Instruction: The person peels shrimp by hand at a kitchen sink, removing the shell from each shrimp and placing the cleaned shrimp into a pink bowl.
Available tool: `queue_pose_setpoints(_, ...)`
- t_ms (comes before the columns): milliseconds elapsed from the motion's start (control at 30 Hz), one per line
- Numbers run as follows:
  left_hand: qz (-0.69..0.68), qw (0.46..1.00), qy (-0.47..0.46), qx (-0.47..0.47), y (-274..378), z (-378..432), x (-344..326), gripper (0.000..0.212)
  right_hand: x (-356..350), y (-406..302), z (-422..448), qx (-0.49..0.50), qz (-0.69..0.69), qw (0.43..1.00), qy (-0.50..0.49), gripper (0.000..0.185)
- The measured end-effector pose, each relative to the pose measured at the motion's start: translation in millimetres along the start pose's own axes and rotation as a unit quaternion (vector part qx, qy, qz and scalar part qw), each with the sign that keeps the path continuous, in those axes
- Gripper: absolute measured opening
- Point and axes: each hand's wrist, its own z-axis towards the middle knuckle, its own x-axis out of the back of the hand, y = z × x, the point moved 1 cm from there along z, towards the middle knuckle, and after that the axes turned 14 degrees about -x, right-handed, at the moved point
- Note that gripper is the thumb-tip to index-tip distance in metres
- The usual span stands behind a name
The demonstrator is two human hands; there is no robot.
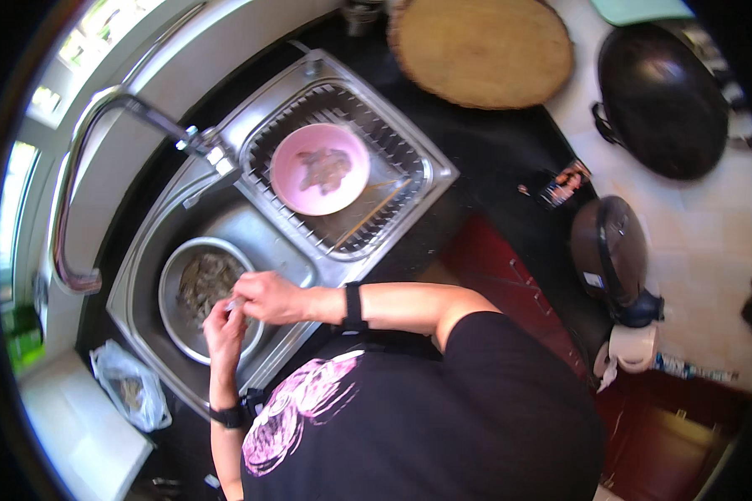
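My left hand (224,332) and my right hand (268,299) meet over the near right part of a round metal bowl (170,332). Pinched between their fingertips is a small pale piece, apparently a raw shrimp (232,304), mostly covered by the fingers. Greyish unpeeled shrimp (203,278) lie heaped in the bowl, which sits in the stainless steel sink basin (269,235). Beyond my right hand, a pink bowl (344,199) holds a small pile of pale, peeled-looking shrimp (327,170). It rests in a wire rack (413,206) set in the second basin.
A tall chrome faucet (59,219) arches at the left of the sink. On the left counter lies a translucent plastic bag (138,388). A round wooden chopping board (482,47), a black wok (661,106), a small printed packet (564,183) and a dark brown lidded appliance (620,250) are farther right.
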Motion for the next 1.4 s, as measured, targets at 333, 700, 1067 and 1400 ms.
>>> queue_pose_setpoints(333,-0.09,0.996,-0.025,0.008,3,1,-6,0.015,22,-12,-12,0.035,-0.013,0.999,-0.034,0.019)
queue_pose_setpoints(700,-0.24,0.969,0.009,0.062,14,-2,2,0.015,26,-15,-12,-0.05,0.068,0.996,-0.039,0.01)
queue_pose_setpoints(1067,0.031,0.987,0.007,-0.155,27,-10,-2,0.013,27,-20,-8,-0.099,0.059,0.992,-0.05,0.007)
queue_pose_setpoints(1400,0.165,0.952,0.009,-0.259,38,-10,-1,0.009,23,-20,-5,-0.006,0.0,0.999,-0.04,0.012)
